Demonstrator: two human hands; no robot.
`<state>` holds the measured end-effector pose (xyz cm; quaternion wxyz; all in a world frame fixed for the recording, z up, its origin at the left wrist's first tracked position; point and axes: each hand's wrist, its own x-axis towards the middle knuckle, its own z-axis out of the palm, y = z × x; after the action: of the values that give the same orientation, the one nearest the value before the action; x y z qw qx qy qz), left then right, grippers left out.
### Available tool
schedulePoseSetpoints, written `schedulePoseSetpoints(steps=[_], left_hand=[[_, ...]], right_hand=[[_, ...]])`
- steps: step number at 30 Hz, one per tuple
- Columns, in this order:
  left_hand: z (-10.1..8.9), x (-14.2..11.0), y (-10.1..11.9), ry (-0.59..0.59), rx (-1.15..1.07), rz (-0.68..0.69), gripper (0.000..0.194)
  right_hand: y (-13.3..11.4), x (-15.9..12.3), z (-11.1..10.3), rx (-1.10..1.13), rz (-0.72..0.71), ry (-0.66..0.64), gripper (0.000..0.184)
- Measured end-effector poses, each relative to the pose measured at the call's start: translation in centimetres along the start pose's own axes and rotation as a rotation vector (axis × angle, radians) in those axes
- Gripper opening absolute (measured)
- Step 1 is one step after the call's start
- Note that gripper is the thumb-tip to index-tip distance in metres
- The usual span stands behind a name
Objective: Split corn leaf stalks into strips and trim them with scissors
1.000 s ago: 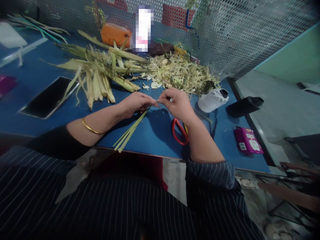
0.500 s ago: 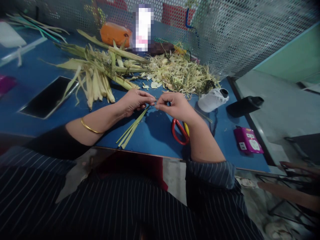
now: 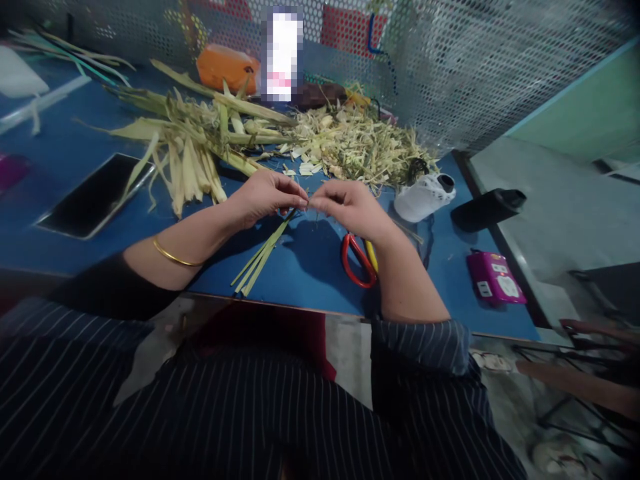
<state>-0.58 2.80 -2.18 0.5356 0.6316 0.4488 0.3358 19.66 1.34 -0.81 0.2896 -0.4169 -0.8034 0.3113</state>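
Observation:
My left hand (image 3: 265,198) and my right hand (image 3: 350,208) meet fingertip to fingertip over the blue table (image 3: 65,153), both pinched on the top end of a bundle of thin green leaf strips (image 3: 260,257). The strips slant down to the left and end near the table's front edge. A gold bangle sits on my left wrist. Red-handled scissors (image 3: 356,261) lie on the table just below my right wrist.
Split pale stalks (image 3: 193,170) and a heap of trimmings (image 3: 360,143) lie behind the hands. A dark phone (image 3: 93,193) rests at left, a white spool (image 3: 424,195), a black object (image 3: 487,208) and a pink device (image 3: 495,279) at right. Mesh fencing backs the table.
Both hands stayed pinched together on the strips, dipping slightly then rising again. The strips' lower ends have shifted a little up from the table edge.

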Motion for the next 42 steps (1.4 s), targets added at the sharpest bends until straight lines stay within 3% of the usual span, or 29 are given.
schedulePoseSetpoints(steps=[2, 4, 11, 20, 27, 36, 42], left_hand=[[0.0, -0.1, 0.1, -0.02, 0.018, 0.02, 0.017], [-0.1, -0.1, 0.2, -0.04, 0.033, 0.039, 0.017], [-0.3, 0.2, 0.0, -0.062, 0.034, 0.055, 0.01], [-0.2, 0.0, 0.8, -0.022, 0.092, 0.078, 0.011], [-0.1, 0.0, 0.9, 0.024, 0.165, 0.174, 0.009], [-0.4, 0.2, 0.3, 0.018, 0.081, 0.083, 0.009], [-0.2, 0.3, 0.2, 0.041, 0.089, 0.103, 0.01]], right_hand=[[0.7, 0.3, 0.3, 0.064, 0.003, 0.216, 0.019], [1.2, 0.6, 0.8, 0.147, 0.009, 0.286, 0.022], [1.4, 0.8, 3.1, 0.302, 0.076, 0.068, 0.033], [1.9, 1.2, 3.3, 0.326, 0.099, 0.109, 0.031], [1.8, 1.1, 3.3, 0.355, 0.131, 0.124, 0.026], [1.8, 1.1, 3.1, 0.411, 0.115, 0.099, 0.026], [1.7, 1.0, 2.9, 0.403, 0.107, 0.079, 0.028]])
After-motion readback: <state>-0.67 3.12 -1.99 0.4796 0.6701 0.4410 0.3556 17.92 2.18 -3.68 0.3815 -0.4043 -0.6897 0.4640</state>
